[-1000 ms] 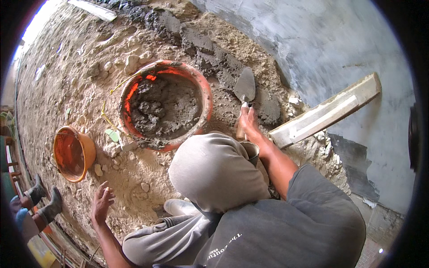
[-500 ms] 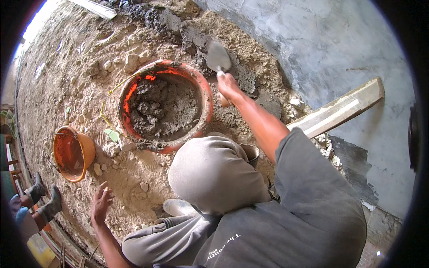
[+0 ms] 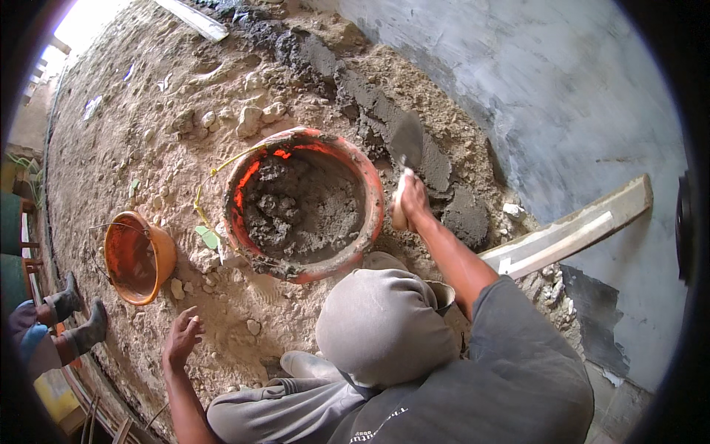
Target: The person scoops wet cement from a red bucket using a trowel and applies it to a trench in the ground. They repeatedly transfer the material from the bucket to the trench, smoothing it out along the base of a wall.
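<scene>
My right hand is wrapped round the wooden handle of a trowel. The trowel's metal blade lies at a strip of wet grey mortar that runs along the foot of the wall. To the left of that hand stands a wide orange-red tub, its rim smeared, with grey mortar heaped inside. Nothing is in my left hand, which hangs above the dirt with its fingers loosely bent and apart, below a small orange bucket.
A long straight board leans across at the right by the grey plastered wall. Rubble and stones cover the dirt floor. A person's boots are at the left edge. A pale strip lies at the top.
The whole view has shifted, so the scene sits farther right and lower. My right hand has drawn the trowel slightly toward me along the mortar, and its blade now looks darker.
</scene>
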### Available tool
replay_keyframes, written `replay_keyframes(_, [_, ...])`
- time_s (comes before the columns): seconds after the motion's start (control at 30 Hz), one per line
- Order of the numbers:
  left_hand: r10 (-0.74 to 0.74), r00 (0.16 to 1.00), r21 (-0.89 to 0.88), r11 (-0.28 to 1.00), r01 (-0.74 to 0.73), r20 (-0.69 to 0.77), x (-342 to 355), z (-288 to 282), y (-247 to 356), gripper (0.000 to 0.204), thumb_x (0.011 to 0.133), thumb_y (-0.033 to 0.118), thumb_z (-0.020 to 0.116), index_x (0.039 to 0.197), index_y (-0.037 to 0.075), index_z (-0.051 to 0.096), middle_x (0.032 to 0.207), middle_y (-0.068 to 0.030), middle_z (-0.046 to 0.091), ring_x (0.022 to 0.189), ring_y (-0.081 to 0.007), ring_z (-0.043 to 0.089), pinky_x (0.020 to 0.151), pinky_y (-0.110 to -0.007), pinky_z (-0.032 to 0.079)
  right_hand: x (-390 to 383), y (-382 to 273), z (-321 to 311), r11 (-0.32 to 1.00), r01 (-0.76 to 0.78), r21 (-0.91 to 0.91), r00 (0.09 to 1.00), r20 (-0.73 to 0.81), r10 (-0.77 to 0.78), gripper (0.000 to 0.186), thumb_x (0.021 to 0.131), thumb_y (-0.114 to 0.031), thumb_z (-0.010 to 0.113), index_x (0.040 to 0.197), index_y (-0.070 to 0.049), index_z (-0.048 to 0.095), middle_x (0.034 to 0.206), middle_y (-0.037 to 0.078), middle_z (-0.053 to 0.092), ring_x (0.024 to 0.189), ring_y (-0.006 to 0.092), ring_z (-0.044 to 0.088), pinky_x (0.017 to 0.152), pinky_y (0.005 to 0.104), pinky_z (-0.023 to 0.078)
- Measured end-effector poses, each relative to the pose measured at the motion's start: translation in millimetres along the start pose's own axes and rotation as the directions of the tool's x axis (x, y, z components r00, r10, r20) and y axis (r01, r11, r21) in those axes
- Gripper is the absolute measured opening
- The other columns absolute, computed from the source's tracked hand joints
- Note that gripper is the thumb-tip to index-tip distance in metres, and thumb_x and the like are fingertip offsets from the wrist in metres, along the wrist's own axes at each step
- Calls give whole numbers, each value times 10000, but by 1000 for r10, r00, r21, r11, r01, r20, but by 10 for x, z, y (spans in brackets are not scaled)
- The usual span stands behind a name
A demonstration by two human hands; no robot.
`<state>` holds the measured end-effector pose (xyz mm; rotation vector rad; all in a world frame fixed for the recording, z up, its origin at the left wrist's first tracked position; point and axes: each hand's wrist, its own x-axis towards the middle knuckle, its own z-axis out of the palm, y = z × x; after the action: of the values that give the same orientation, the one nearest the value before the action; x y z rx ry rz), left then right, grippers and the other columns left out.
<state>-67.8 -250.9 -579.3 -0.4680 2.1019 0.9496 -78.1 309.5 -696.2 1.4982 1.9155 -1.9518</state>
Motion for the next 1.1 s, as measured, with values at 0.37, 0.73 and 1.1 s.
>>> replay_keyframes(0.37, [-73, 994, -50, 996, 68, -87, -73, -129, -61, 434, 929, 231, 500, 1312, 35, 442, 1027, -107, 604, 810, -145, 597, 673, -270, 483, 1108, -1066, 1172, 980, 172, -96, 954, 265, -141, 503, 965, -457, 269, 1058, 13, 424, 703, 144, 546, 491, 242, 574, 411, 389, 485])
replay_keyframes(0.73, [-128, 989, -95, 988, 121, -77, -210, -4, 219, 449, 914, 228, 531, 1297, 7, 455, 1041, -117, 614, 855, -172, 615, 711, -282, 495, 1786, -1894, 2567, 983, 156, -93, 952, 280, -124, 450, 956, -390, 334, 1027, 35, 465, 789, 198, 602, 542, 294, 640, 402, 425, 504])
replay_keyframes(1.1, [-195, 975, -67, 980, 189, -101, -383, -75, 86, 451, 898, 227, 548, 1280, -1, 474, 1009, -142, 635, 817, -169, 604, 719, -294, 480, 2318, -2415, 3186, 870, 374, -320, 905, 331, -267, 260, 909, -161, 392, 963, 10, 580, 834, 172, 658, 685, 265, 669, 543, 378, 536])
